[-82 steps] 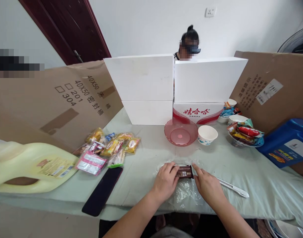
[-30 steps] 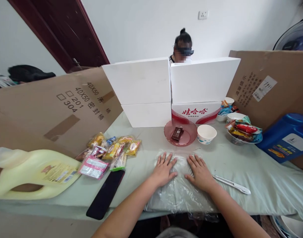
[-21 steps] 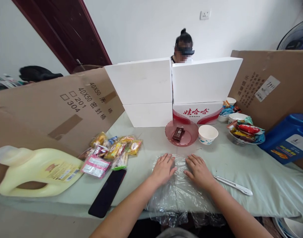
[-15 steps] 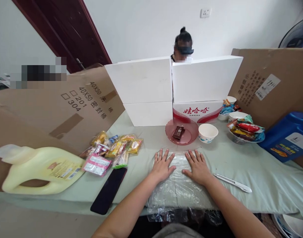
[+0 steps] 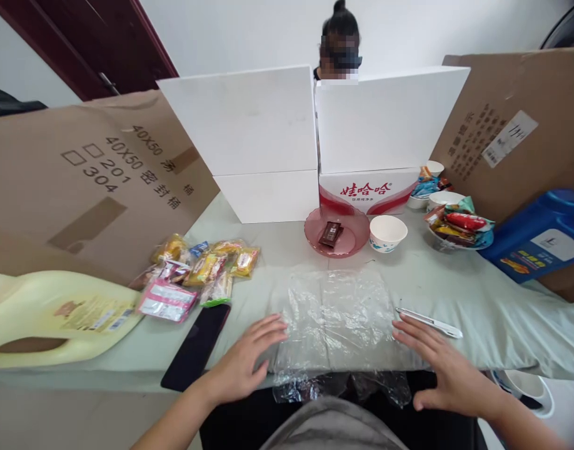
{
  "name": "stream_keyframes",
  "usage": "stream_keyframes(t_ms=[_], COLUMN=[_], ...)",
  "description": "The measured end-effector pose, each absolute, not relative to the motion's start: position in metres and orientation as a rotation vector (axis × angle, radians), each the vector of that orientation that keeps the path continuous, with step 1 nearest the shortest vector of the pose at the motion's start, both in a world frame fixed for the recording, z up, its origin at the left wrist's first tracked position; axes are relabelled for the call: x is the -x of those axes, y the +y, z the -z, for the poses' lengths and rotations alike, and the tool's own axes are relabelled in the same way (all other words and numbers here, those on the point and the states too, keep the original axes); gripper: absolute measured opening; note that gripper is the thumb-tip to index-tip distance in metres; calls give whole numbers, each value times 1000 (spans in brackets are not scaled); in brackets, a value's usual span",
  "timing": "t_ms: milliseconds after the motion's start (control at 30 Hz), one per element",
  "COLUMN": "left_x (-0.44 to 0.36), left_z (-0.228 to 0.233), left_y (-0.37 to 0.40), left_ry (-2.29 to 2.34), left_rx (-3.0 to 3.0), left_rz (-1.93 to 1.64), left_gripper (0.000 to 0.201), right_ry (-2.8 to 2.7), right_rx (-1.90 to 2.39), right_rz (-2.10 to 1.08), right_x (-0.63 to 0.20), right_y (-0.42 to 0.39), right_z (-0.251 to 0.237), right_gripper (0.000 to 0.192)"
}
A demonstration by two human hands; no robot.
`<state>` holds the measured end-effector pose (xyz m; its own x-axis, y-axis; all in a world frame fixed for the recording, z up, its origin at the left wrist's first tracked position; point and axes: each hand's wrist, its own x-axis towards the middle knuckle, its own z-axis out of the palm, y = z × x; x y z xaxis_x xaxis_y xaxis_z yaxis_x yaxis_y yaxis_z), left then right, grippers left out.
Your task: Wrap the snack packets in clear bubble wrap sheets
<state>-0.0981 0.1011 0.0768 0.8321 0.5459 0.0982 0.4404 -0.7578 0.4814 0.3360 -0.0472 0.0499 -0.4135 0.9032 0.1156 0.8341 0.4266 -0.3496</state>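
A clear plastic sheet (image 5: 338, 319) lies spread on the green cloth in front of me, its near end hanging over the table edge. At its left side is my left hand (image 5: 247, 356), open, fingers apart, nothing in it. My right hand (image 5: 439, 362) is open too, at the sheet's right side, with its fingertips close to a white and silver knife-like tool (image 5: 430, 323); whether they touch it I cannot tell. Beyond the sheet, a pink glass plate (image 5: 315, 240) bears dark brown wrapped snacks (image 5: 331, 234). A white paper bowl (image 5: 389, 235) stands beside the plate.
Left are wrapped snacks (image 5: 207, 269), a black phone (image 5: 196, 347) and a yellow jug (image 5: 66, 312). White boxes (image 5: 263, 131) stand at the back, a person (image 5: 339, 40) behind them. Right are a filled snack bowl (image 5: 460, 228) and a blue bottle (image 5: 544, 234). Cardboard (image 5: 94, 181) flanks the table.
Both hands have drawn back toward me and moved apart, off the middle of the plastic sheet. The view has tipped downward.
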Motion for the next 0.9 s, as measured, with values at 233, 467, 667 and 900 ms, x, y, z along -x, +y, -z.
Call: stream_keyframes(t_ms=[233,467,667,900], left_x=[91,66,34,21], left_z=[-53,-57,-35,-32], left_y=[79,98,127,131], left_ry=[576,989,1524,1882], left_rx=[-2600,-2064,-1799,-2074], left_rz=[-199,-459,-621,-374], left_gripper=[34,20,22,34], right_ry=[-2502,-2057,-1530,-1471], right_rx=[1452,1409,1884,2133], right_rz=[-188,-558,-560,-364], right_x=[-311,-293,-286,-273], right_y=[-60,-36,2,18], right_z=[-18,-36,-27,-11], right_gripper=[49,20,33,55])
